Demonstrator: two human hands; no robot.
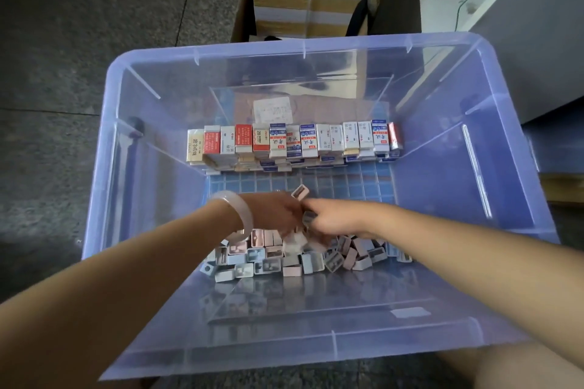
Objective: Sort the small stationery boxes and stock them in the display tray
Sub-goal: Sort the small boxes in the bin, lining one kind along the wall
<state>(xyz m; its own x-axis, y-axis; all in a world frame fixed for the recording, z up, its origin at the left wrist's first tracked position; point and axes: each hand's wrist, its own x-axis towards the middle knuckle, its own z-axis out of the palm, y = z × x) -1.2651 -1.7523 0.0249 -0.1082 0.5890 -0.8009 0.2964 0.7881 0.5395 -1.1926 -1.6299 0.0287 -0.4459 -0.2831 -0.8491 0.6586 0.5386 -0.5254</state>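
My left fingers (292, 210) curl round a small pale box (300, 192) that sticks up above the knuckles; my right fingers (311, 219) are bunched against the left hand (275, 211), blurred, and I cannot tell whether they pinch anything. The right hand (335, 218) sits just beside the left, over the pile (297, 254).

Both hands work deep inside a clear bluish tub (512, 148) whose tall walls close in on all sides. Between the pile and the far row (294, 144) lies a bare strip of blue gridded floor (344, 186), the widest open room I see.

The pile is loose pink, grey and light-blue boxes, tumbled at all angles against the near wall. The far row stands upright, packed side by side, white, red and blue printed faces toward me, with more stacked beneath.

A pale bangle (235, 215) rings the left wrist.
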